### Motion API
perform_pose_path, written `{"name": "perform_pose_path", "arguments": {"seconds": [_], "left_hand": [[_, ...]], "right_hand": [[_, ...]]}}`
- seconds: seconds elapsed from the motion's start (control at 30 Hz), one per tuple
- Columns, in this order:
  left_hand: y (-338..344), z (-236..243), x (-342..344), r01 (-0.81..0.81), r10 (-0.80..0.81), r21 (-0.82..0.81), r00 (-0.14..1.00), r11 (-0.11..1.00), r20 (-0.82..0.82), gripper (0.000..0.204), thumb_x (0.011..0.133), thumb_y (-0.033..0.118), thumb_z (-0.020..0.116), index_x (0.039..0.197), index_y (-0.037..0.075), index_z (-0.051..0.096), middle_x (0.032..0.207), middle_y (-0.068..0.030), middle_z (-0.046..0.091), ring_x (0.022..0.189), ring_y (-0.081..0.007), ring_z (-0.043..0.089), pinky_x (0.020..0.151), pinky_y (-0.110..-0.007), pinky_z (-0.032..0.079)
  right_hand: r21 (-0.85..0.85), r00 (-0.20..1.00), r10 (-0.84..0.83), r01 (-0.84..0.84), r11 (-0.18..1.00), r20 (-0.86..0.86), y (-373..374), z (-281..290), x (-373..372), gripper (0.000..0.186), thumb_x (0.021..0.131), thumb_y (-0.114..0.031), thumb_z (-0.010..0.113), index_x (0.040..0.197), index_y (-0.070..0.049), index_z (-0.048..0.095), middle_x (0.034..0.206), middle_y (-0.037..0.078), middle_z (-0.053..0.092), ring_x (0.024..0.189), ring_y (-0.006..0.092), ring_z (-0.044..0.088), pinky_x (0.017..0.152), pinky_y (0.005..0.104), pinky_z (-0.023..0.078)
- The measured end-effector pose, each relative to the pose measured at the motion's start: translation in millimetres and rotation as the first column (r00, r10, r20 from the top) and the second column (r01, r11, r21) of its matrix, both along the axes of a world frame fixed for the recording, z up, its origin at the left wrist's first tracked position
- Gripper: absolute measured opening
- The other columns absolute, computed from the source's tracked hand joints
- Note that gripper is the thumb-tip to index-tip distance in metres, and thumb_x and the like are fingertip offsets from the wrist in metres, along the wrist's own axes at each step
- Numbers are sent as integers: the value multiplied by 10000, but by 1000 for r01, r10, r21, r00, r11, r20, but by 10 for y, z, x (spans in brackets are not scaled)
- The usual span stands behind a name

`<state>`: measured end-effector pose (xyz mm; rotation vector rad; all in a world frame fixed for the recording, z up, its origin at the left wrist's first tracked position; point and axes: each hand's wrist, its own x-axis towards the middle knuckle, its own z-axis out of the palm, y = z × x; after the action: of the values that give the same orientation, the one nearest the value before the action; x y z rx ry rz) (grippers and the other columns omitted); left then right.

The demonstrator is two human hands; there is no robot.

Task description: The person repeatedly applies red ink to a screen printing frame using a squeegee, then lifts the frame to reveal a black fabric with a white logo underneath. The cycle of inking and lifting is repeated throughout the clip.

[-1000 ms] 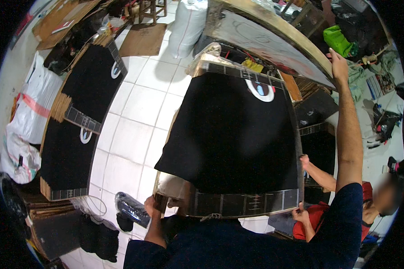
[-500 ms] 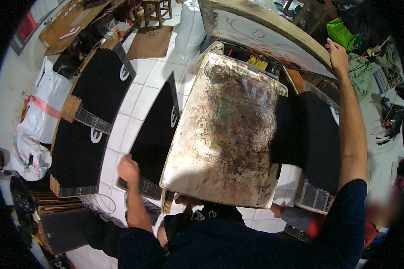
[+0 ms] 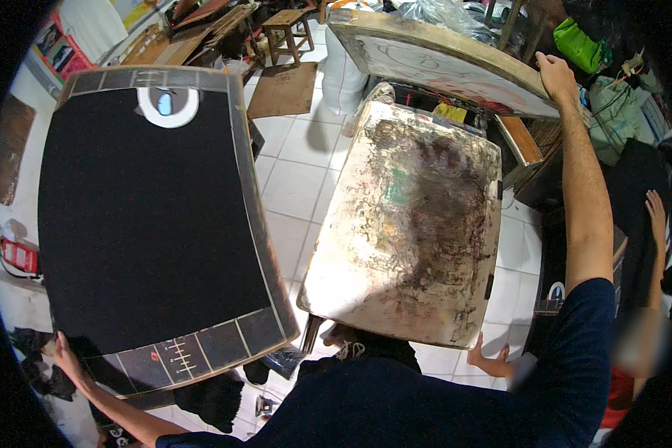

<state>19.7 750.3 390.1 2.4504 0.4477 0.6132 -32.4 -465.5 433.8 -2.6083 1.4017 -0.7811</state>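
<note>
My left hand (image 3: 66, 351) grips the lower left edge of a large board (image 3: 254, 328) carrying black fabric (image 3: 157, 224), with a white, blue-centred eye print (image 3: 167, 108) near its top. My right hand (image 3: 556, 75) is closed on the raised wooden-edged screen frame (image 3: 440, 52), which has faint drawings on its underside. Below the screen, between my arms, lies a bare pad (image 3: 396, 239), blotched and crusted with paint.
A co-worker's hand (image 3: 653, 205) is at dark fabric (image 3: 627, 172) on the right; the person's bare foot (image 3: 485, 358) is on the tiled floor (image 3: 291, 179). Behind are a stool (image 3: 284, 33), white sack (image 3: 340, 82) and cardboard (image 3: 280, 93). A red extinguisher (image 3: 19, 257) is at left.
The black-fabric board in my left hand has moved off the middle pad to the left, uncovering it. The co-worker has moved to the right with dark fabric. My right hand stays on the screen.
</note>
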Motion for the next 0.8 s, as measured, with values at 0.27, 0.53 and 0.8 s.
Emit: {"name": "perform_pose_path", "arguments": {"seconds": [0.27, 0.53, 0.8], "left_hand": [[-1232, -2283, -55, 86, -22, -575, 993, 813, 118, 325, 927, 299, 693, 1002, -18, 702, 962, -51, 638, 885, -188, 558, 860, -365, 463], [-3779, -3519, -174, 236, -272, -195, 945, 952, -183, 590, 999, 459, 643, 737, -67, 596, 627, -137, 579, 616, -211, 462, 600, -462, 387], [-5244, -3748, -112, 600, -646, -258, 632, 758, -428, 794, 684, 544, 920, 1113, -72, 661, 945, -220, 734, 869, -394, 708, 814, -461, 549]], "right_hand": [[-9, 999, -37, 37, 999, -10, 33, -153, -39, 594, 935, -593, 484, 1348, -219, 691, 1355, 165, 676, 1265, 401, 621, 1083, 489, 466], [-16, 1000, 1, -1, 1000, -18, 234, -240, -165, 560, 933, -578, 485, 1293, -217, 717, 1309, 162, 697, 1233, 397, 639, 1050, 509, 486], [-43, 1000, -13, 14, 999, 28, 410, -310, -226, 539, 907, -576, 494, 1232, -232, 751, 1249, 154, 725, 1185, 383, 670, 1045, 495, 503]]}}
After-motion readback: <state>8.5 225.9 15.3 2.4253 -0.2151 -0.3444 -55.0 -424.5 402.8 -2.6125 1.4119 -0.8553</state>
